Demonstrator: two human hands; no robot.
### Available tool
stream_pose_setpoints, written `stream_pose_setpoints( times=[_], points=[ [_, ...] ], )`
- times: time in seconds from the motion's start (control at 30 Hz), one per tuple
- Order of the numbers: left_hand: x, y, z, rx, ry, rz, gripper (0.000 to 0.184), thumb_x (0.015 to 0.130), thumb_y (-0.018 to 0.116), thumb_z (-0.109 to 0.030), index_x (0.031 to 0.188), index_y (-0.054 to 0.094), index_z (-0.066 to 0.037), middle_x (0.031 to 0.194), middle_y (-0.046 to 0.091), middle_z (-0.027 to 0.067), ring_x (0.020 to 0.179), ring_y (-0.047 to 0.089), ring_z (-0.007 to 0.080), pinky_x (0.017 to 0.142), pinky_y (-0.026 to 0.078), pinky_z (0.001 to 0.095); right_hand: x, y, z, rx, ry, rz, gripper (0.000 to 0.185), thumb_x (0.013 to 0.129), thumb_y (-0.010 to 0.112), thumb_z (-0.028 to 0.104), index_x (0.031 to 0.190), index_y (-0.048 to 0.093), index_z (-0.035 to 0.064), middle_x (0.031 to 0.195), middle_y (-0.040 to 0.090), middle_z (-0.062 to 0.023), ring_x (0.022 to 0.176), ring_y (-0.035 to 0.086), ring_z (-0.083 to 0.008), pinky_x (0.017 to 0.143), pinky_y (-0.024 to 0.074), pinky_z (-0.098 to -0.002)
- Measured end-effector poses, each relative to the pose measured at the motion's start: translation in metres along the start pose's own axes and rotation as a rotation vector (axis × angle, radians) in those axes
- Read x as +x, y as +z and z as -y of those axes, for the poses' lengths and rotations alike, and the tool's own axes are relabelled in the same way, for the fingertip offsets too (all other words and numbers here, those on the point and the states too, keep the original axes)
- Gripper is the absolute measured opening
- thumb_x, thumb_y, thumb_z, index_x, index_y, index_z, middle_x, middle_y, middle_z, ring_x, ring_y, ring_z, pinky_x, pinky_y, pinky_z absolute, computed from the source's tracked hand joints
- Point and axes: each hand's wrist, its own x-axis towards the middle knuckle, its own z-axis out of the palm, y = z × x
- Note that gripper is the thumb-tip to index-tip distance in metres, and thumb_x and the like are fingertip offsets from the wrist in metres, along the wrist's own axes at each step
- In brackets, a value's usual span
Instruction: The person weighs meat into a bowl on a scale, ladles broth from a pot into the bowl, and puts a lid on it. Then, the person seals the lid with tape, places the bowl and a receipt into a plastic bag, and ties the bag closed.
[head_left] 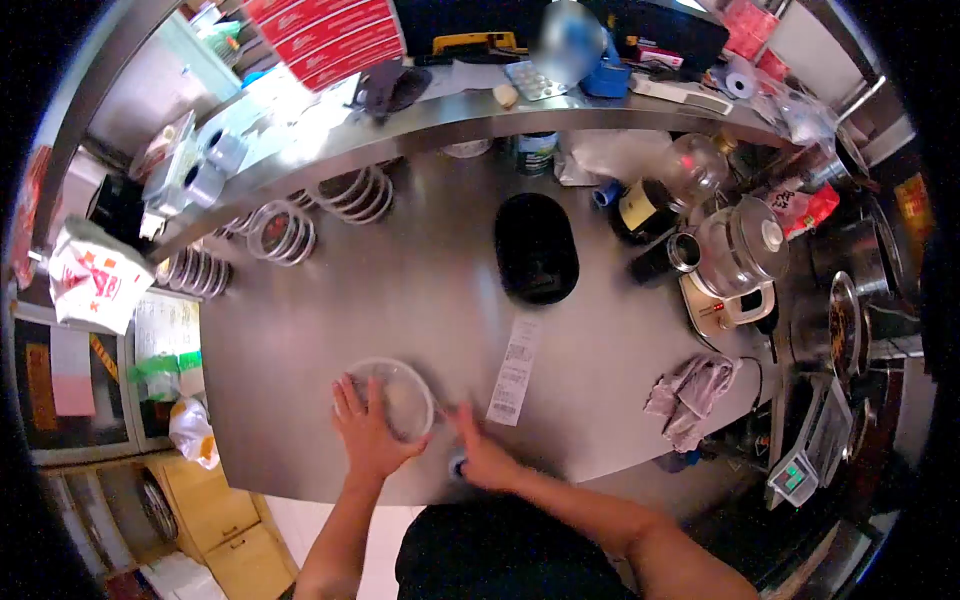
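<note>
A round, clear-lidded tub (408,398) sits near the front of the steel worktop. My left hand (372,432) lies over its left and near side, with the fingers spread flat on the lid. Just right of the tub is my right hand (484,458), its index finger pointing at the rim and the other fingers curled. A small dark object with a pale edge (458,467) shows at the curled fingers; its kind is too blurred to tell. A long printed receipt (513,372) lies beyond my right hand. Behind that stands a black oval container (537,248).
Stacked round tubs (282,233) line the back left beneath a raised shelf (440,122). On the right are a glass kettle (740,245) on its base, a dark jar (665,258), a crumpled cloth (692,400) and a digital scale (810,440).
</note>
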Motion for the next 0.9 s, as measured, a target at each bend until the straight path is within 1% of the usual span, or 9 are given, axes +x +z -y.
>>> stream_pose_setpoints(
  times=[0.13,0.2,0.33,0.43,0.53,0.63,0.73,0.83,0.9],
  points=[
    [0.004,0.032,-0.037,-0.078,-0.254,-0.189,0.106,0.064,0.064,-0.062,0.144,0.016,-0.010,0.146,0.005,0.0288,0.134,0.005,0.0467,0.101,0.013,0.0617,-0.014,0.047,0.030,0.083,0.041,0.270,0.096,0.067,0.054,-0.004,0.142,-0.006,0.0058,0.131,0.040,-0.0266,0.111,0.049,-0.0372,0.092,0.0412,-0.0372],
    [-0.001,0.035,-0.042,-0.179,-0.317,-0.211,0.101,0.069,0.061,-0.061,0.143,0.017,-0.009,0.145,0.006,0.0295,0.134,0.004,0.0463,0.102,0.010,0.0617,0.001,0.038,0.035,-0.154,0.152,0.479,0.090,0.068,0.054,-0.002,0.142,0.004,0.0048,0.129,0.041,-0.0272,0.113,0.047,-0.0381,0.093,0.0403,-0.0383],
    [-0.013,-0.009,-0.036,-0.303,-0.270,0.004,0.088,0.077,0.057,-0.054,0.142,0.020,-0.008,0.143,0.012,0.0311,0.134,0.004,0.0454,0.104,0.006,0.0607,-0.007,-0.012,0.030,-0.230,-0.184,0.244,0.080,0.066,0.055,0.002,0.139,0.020,0.0056,0.127,0.043,-0.0257,0.107,0.051,-0.0351,0.093,0.0411,-0.0379],
    [-0.024,-0.019,-0.022,-0.279,-0.147,-0.129,0.080,0.078,0.062,-0.044,0.140,0.027,-0.007,0.142,0.022,0.0263,0.133,0.014,0.0425,0.106,0.011,0.0547,-0.021,-0.059,0.080,-0.169,0.031,0.218,0.091,0.061,0.056,-0.008,0.140,0.014,0.0046,0.135,0.037,-0.0185,0.103,0.056,-0.0303,0.089,0.0454,-0.0385],
    [-0.050,-0.020,-0.011,-0.862,0.208,-0.087,0.072,0.074,0.070,-0.035,0.133,0.039,-0.009,0.139,0.032,0.0187,0.132,0.023,0.0368,0.107,0.018,0.0480,-0.030,-0.078,0.077,0.284,0.017,0.130,0.102,0.058,0.055,-0.010,0.143,0.002,0.0095,0.136,0.035,-0.0158,0.093,0.058,-0.0224,0.084,0.0476,-0.0356],
    [-0.061,-0.042,-0.031,-1.015,0.377,0.117,0.056,0.071,0.074,-0.027,0.121,0.054,-0.009,0.127,0.046,0.0125,0.125,0.035,0.0298,0.105,0.023,0.0415,-0.031,-0.083,0.106,0.567,-0.066,0.168,0.108,0.059,0.054,-0.009,0.143,-0.009,0.0171,0.137,0.033,-0.0154,0.087,0.057,-0.0200,0.079,0.0482,-0.0333],
    [-0.062,-0.043,-0.038,-1.077,0.438,0.104,0.036,0.075,0.071,-0.022,0.108,0.062,-0.009,0.112,0.054,0.0087,0.108,0.048,0.0230,0.093,0.037,0.0367,-0.029,-0.080,0.127,0.599,-0.076,0.233,0.111,0.059,0.054,-0.008,0.143,-0.011,0.0231,0.137,0.033,-0.0156,0.087,0.058,-0.0196,0.078,0.0473,-0.0316],
    [-0.056,-0.046,-0.041,-1.385,0.324,0.153,0.016,0.084,0.063,-0.017,0.097,0.065,-0.008,0.096,0.055,0.0052,0.083,0.054,0.0137,0.070,0.045,0.0276,-0.024,-0.080,0.140,0.620,-0.105,0.267,0.113,0.058,0.054,-0.007,0.143,-0.013,0.0253,0.138,0.033,-0.0149,0.088,0.057,-0.0190,0.078,0.0469,-0.0303],
    [-0.043,-0.054,-0.034,-1.468,-0.016,0.355,0.010,0.087,0.058,-0.016,0.091,0.059,-0.008,0.088,0.057,0.0060,0.075,0.054,0.0148,0.067,0.044,0.0263,-0.016,-0.084,0.145,0.488,-0.102,0.265,0.109,0.058,0.052,-0.005,0.144,-0.009,0.0228,0.133,0.037,-0.0165,0.090,0.057,-0.0199,0.079,0.0462,-0.0301]
  ],
)
